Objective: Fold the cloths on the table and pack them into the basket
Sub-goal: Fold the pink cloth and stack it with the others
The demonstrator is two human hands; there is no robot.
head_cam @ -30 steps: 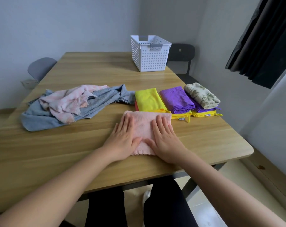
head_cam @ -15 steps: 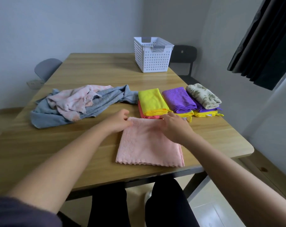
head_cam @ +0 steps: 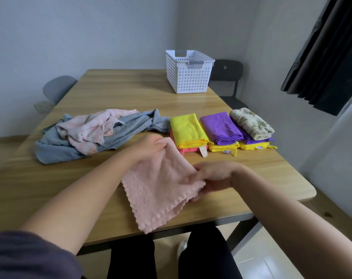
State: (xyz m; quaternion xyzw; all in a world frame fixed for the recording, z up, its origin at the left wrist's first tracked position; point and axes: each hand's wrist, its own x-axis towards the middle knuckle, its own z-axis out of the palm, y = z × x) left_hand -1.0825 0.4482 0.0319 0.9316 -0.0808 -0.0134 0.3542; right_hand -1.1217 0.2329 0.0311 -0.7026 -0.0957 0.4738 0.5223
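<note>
- Across the middle of the view, the rectangular light-wood table [head_cam: 114, 91] carried all the cloths and the basket.
- On the table's left part, a crumpled grey-blue towel [head_cam: 56, 146] lay in a loose heap, with a crumpled pale pink mottled cloth [head_cam: 94, 127] on top of it.
- At the far right of the table, the white perforated plastic basket [head_cam: 188, 77] stood upright, well apart from the cloths; no cloth showed above its rim.
- Near the front edge, the pink square fleece cloth with scalloped edges [head_cam: 161, 190] was held slanted between both hands, its lower corner reaching the near table edge.
- To the right of the heap, three folded stacks sat side by side:
  - a folded yellow microfibre cloth [head_cam: 186, 127] on a coral cloth [head_cam: 188, 150];
  - a folded purple microfibre cloth [head_cam: 220, 125] on a second yellow cloth [head_cam: 223, 147];
  - a folded beige leaf-print cloth [head_cam: 251, 122] on a purple and a yellow layer.
- The right hand [head_cam: 213, 176] grasped the pink fleece cloth's right corner, thumb on top and fingers underneath.
- The left hand [head_cam: 149, 147] pinched the cloth's far corner, just beside the coral cloth.
</note>
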